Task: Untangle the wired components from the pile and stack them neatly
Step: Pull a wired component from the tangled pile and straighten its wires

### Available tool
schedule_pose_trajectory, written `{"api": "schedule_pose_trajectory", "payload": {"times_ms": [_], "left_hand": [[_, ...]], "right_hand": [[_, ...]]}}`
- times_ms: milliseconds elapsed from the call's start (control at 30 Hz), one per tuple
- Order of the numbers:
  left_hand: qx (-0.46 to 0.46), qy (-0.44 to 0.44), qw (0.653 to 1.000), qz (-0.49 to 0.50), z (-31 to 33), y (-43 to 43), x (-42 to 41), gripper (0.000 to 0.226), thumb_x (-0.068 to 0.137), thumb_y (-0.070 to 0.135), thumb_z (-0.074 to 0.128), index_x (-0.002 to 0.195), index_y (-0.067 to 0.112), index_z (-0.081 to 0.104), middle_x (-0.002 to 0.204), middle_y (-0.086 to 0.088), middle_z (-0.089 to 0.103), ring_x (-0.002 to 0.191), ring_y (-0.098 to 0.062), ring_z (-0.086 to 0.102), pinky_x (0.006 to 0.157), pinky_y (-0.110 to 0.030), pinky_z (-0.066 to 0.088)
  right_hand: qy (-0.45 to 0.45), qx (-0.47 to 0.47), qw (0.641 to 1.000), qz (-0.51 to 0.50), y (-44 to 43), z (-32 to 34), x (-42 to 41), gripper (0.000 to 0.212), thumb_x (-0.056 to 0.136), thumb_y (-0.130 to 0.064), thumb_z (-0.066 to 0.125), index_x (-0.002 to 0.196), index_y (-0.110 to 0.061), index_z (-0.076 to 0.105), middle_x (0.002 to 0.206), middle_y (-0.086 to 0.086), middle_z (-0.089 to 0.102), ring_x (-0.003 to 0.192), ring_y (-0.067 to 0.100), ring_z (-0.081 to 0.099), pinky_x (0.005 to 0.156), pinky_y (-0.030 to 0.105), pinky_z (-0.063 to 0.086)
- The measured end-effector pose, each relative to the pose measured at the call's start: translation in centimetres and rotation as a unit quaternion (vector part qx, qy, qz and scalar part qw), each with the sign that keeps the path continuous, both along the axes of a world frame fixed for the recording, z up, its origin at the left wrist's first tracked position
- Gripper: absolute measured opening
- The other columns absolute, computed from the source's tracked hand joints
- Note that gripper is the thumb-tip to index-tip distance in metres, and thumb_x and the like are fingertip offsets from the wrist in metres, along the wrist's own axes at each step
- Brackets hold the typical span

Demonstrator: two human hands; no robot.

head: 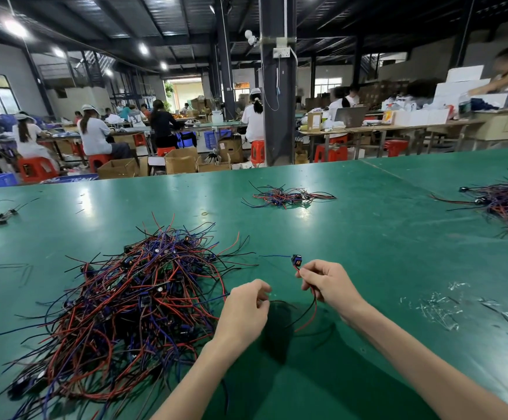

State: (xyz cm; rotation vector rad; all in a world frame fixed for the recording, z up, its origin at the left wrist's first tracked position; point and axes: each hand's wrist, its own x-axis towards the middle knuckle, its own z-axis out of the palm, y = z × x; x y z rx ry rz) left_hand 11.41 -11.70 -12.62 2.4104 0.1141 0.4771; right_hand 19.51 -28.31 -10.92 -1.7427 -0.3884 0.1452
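A green table fills the lower frame of a factory hall, with seated workers at benches across the top. In the lower left lies a big tangled pile of red, blue and black wired parts. At centre, the right hand grips the red and black wires of 1 component, which is lifted just above its fingers. The left hand, fingers curled, pinches the wires' far end beside the pile. A smaller stack lies at upper centre, and another heap at the right edge.
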Motion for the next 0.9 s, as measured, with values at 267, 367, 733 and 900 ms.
{"api": "schedule_pose_trajectory", "payload": {"times_ms": [267, 367, 733, 900], "left_hand": [[0.09, 0.039, 0.992, -0.085, -0.7, -0.4, 0.0, 0.04, 0.09, 0.011, 0.048, 0.13, 0.017, 0.049, 0.126, -0.004, 0.059, 0.119, -0.019, 0.051, 0.102, -0.027, 0.037], [0.119, 0.05, 0.988, -0.08, -1.2, -0.6, 0.1, 0.038, 0.094, 0.019, 0.045, 0.132, 0.02, 0.041, 0.125, -0.007, 0.055, 0.12, -0.024, 0.047, 0.102, -0.032, 0.035], [0.106, 0.008, 0.992, -0.07, -1.9, -1.0, 0.1, 0.034, 0.095, 0.025, 0.044, 0.126, 0.02, 0.033, 0.127, -0.001, 0.052, 0.122, -0.017, 0.042, 0.104, -0.025, 0.028], [0.154, 0.004, 0.987, -0.046, -2.5, -1.1, 0.5, 0.047, 0.097, 0.033, 0.037, 0.14, 0.019, 0.025, 0.139, 0.002, 0.041, 0.131, -0.011, 0.032, 0.112, -0.021, 0.017]], "right_hand": [[-0.078, -0.163, 0.983, 0.032, 0.1, 0.5, -0.5, 0.02, 0.085, -0.01, 0.062, 0.066, -0.017, 0.063, 0.058, -0.004, 0.062, 0.055, 0.009, 0.048, 0.056, 0.019, 0.036], [-0.127, -0.305, 0.942, 0.05, 0.1, 0.1, -0.7, 0.013, 0.081, -0.02, 0.064, 0.069, -0.022, 0.061, 0.069, -0.006, 0.063, 0.07, 0.012, 0.056, 0.061, 0.015, 0.041], [-0.224, -0.514, 0.828, 0.003, 2.7, -0.2, -0.5, 0.019, 0.092, -0.013, 0.041, 0.107, -0.007, 0.052, 0.113, 0.012, 0.051, 0.105, 0.032, 0.055, 0.083, 0.035, 0.042], [-0.231, -0.595, 0.77, 0.011, 2.4, 0.1, 3.1, 0.018, 0.087, 0.0, 0.041, 0.102, -0.007, 0.048, 0.116, 0.017, 0.049, 0.107, 0.034, 0.056, 0.083, 0.037, 0.044]]}}
